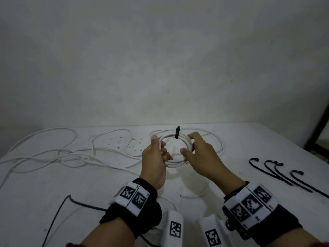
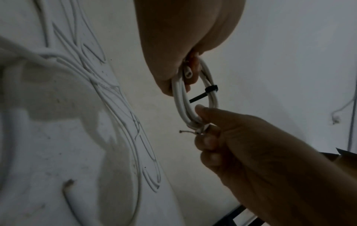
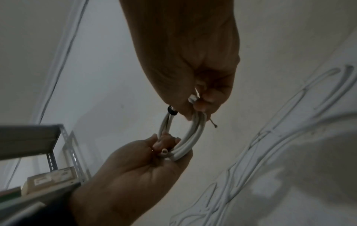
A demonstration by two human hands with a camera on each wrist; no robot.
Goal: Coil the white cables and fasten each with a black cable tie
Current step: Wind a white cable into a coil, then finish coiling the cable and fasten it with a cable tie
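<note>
A small coil of white cable (image 1: 175, 164) is held above the white table (image 1: 249, 139) between both hands. My left hand (image 1: 161, 152) grips its left side, fingers curled through the loop. My right hand (image 1: 188, 148) pinches the right side, where a bare wire end sticks out. A black cable tie (image 1: 177, 133) wraps the far top of the coil, its tail standing up. The left wrist view shows the coil (image 2: 179, 97), the tie (image 2: 211, 89) and the right hand (image 2: 208, 134). In the right wrist view, the left hand (image 3: 166, 146) holds the coil (image 3: 193, 133).
Loose white cables (image 1: 71, 154) sprawl over the table's left half and behind the hands. Several spare black ties (image 1: 274, 172) lie at the right. A black cord (image 1: 58, 211) runs along the near left. A dark frame (image 1: 318, 125) stands at the right edge.
</note>
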